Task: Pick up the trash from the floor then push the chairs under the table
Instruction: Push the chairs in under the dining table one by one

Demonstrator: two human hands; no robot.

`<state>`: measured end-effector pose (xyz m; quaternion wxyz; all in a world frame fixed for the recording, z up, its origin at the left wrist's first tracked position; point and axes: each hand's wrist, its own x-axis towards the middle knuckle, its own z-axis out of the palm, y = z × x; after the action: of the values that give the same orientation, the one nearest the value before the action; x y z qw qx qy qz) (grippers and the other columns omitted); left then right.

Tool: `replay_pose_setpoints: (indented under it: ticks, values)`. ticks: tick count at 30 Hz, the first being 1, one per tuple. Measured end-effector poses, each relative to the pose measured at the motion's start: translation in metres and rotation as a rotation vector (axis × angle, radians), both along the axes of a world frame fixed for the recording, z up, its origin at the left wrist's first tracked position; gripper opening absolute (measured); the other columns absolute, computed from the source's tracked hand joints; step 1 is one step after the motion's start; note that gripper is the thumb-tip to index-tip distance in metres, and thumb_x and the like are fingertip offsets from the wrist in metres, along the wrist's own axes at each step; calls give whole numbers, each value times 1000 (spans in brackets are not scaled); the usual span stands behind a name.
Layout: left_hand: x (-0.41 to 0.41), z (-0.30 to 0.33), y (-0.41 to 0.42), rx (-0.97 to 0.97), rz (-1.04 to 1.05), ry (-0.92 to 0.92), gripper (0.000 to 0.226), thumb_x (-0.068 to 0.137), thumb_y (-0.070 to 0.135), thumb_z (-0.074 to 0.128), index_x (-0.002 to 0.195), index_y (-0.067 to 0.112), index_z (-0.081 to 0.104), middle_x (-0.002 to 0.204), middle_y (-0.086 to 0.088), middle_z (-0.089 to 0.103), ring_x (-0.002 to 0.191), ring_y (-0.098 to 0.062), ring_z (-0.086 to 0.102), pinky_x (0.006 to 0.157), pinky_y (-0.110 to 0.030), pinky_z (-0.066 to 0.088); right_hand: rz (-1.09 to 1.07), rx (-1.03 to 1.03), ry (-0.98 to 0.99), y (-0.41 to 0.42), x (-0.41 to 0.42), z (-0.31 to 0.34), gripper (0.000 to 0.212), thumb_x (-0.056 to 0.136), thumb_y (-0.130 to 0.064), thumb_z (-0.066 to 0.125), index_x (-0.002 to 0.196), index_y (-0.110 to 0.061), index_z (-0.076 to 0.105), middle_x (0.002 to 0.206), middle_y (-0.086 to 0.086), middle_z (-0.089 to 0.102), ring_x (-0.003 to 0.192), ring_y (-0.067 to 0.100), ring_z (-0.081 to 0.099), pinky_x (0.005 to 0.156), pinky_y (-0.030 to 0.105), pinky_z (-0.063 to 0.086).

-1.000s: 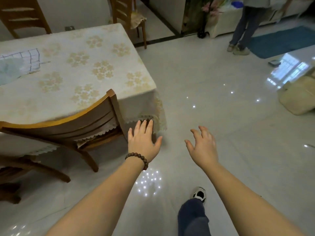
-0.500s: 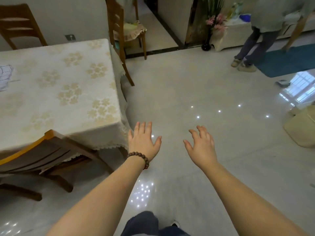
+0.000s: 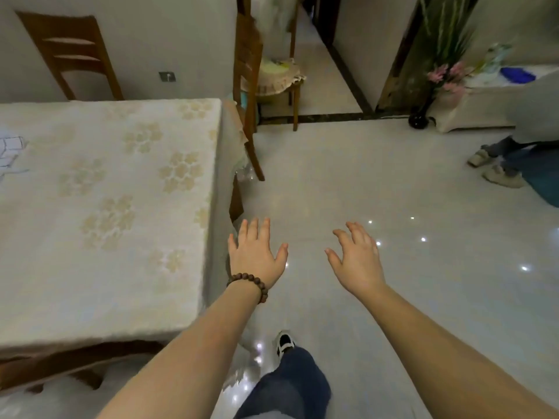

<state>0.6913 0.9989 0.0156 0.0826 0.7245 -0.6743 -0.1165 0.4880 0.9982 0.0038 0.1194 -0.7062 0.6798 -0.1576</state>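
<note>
- Our left hand hangs beside the tabltop edge, fingers straight, holding nothing.
- The pulled-out chair stands at twelve o'clock, nearer this hand.
- Our right hand is loosely spread, empty.

A table under a cream cloth with pale flower prints fills the left; a checked cloth lies at its left edge. The glossy pale floor carries a chair at the table's far right corner, a second chair at the far side, a dark vase far right, and a teal rug at the right edge.
</note>
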Motion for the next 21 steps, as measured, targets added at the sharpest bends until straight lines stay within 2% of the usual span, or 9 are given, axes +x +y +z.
replay_pose_setpoints:
  ticks: [5,10,21]
  values:
    - [6,21,-128,-34,79,22,69,92,56,35,150,23,17,158,-4,18,146,-23,7,117,-47,7,51,-20,20,-144,0,22,44,90,-31,57,128,-11,51,145,17,37,139,31,24,113,49,20]
    - [9,33,-230,-21,104,-14,71,92,57,33,151,23,14,158,-4,16,146,-22,5,117,-47,7,86,-15,27,-250,-3,31,45,91,-33,53,131,-14,48,148,14,33,141,28,20,115,45,15]
    - [-21,6,-455,23,214,-56,71,91,58,33,150,24,13,158,-5,18,145,-24,9,117,-49,11,206,11,-17,-503,-34,5,44,93,-34,50,133,-15,46,150,13,31,143,27,15,116,48,14]
